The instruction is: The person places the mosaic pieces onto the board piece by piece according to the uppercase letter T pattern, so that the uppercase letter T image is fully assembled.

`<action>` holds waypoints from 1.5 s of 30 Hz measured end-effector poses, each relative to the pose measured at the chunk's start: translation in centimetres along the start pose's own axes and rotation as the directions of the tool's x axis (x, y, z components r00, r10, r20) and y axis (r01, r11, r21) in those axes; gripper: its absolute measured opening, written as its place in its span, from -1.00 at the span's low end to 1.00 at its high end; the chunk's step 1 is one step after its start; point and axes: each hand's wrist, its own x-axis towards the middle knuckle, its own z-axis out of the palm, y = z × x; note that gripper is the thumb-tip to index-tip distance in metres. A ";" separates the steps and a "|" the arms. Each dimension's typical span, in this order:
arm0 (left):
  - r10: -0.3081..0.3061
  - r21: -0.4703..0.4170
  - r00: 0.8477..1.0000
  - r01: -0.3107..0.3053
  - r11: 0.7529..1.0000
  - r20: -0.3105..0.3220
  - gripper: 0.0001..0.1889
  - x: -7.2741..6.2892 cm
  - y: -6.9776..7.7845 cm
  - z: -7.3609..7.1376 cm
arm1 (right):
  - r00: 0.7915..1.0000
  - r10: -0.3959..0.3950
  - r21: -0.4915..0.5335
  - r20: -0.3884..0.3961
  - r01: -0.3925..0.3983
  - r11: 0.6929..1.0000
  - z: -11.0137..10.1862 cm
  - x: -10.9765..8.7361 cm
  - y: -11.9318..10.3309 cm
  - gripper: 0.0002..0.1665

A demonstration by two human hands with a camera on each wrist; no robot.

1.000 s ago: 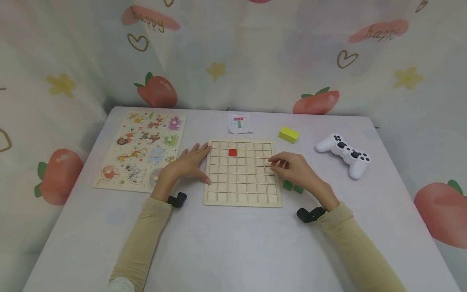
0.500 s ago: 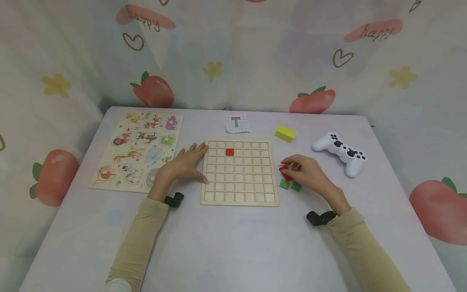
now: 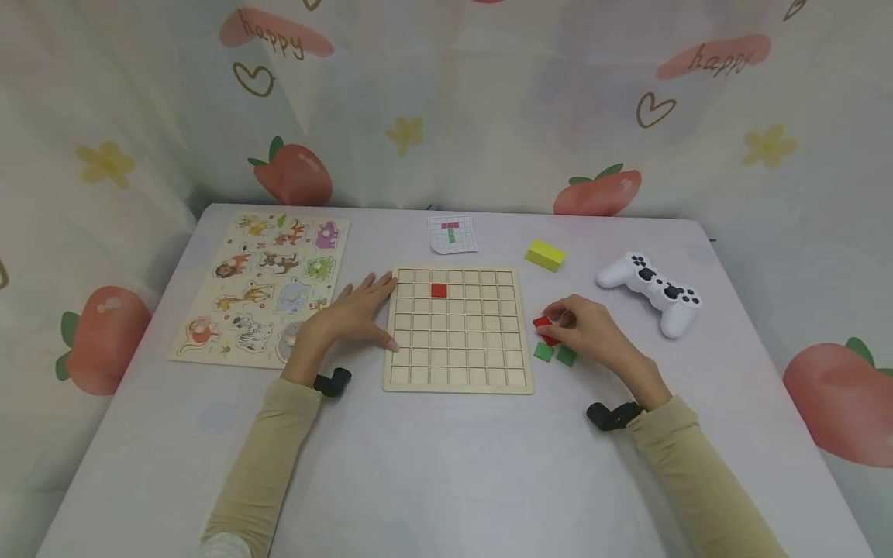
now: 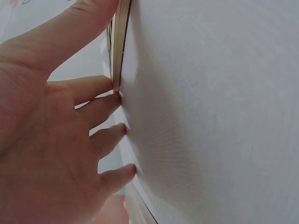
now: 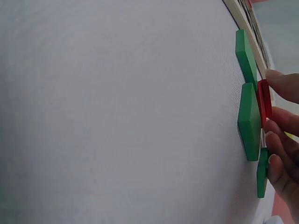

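A square wooden grid board (image 3: 456, 383) lies mid-table, with one red tile (image 3: 439, 291) in a cell of its second row. My left hand (image 3: 349, 316) is spread flat beside the board, thumb and fingertips touching its left edge. To the right of the board, my right hand (image 3: 593, 329) pinches a red tile (image 5: 268, 99) between thumb and index finger; in the right wrist view another red layer shows just under it. Two green tiles (image 3: 543, 352) lie close in front of that hand. A third green tile (image 5: 262, 173) sits near its curled fingers.
Behind the board lie a pattern card (image 3: 452, 244) with a pink and green T shape and a yellow block (image 3: 545, 255). A white game controller (image 3: 652, 291) is at right. An animal puzzle board (image 3: 237, 353) lies at left, near my left hand.
My right hand has moved from the board's right edge rightward and down to the red tile, and now grips it. The left hand stays at the board's edge. The head view shifted slightly.
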 end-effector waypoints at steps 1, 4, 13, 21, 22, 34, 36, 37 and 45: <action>0.000 0.000 1.000 0.000 1.000 -0.001 0.27 0.0 0.0 0.0 | 1.000 0.008 -0.002 0.005 -0.008 1.000 0.0 0.0 0.0 -0.57; 0.000 -0.003 1.000 0.000 1.000 -0.002 0.27 0.0 0.0 0.0 | 0.999 0.028 -0.002 0.018 -0.028 1.000 0.0 0.1 0.0 -0.57; 0.002 -0.012 1.000 -0.002 1.000 0.002 0.28 0.1 -0.2 0.1 | 0.999 0.031 0.021 0.030 -0.031 0.999 0.1 0.2 -0.4 -0.62; 0.003 -0.017 1.000 -0.003 1.000 -0.003 0.27 0.1 -0.2 0.1 | 0.999 0.031 0.054 0.007 -0.031 0.998 0.5 0.4 -0.7 -0.74; 0.003 -0.016 1.000 -0.003 1.000 -0.004 0.27 0.1 -0.2 0.1 | 1.000 0.030 0.056 -0.001 -0.030 0.998 0.5 0.4 -0.8 -0.75; 0.021 -0.002 1.000 -0.021 1.000 -0.004 0.28 0.1 -0.3 0.1 | 0.999 -0.007 0.141 -0.042 0.013 0.990 1.2 1.5 -2.0 -0.67; 0.022 0.001 1.000 -0.022 1.000 -0.004 0.28 0.1 -0.3 0.0 | 1.000 0.008 0.164 -0.023 -0.004 0.986 1.2 1.7 -2.3 -0.65; 0.022 -0.001 1.000 -0.022 1.000 -0.003 0.28 0.0 -0.3 0.0 | 1.000 0.016 0.176 -0.013 -0.013 0.984 1.2 1.8 -2.5 -0.64; 0.016 -0.002 1.000 -0.016 1.000 -0.002 0.28 0.1 -0.4 0.1 | 0.999 0.034 0.239 0.009 -0.035 0.970 1.9 2.9 -3.7 -0.56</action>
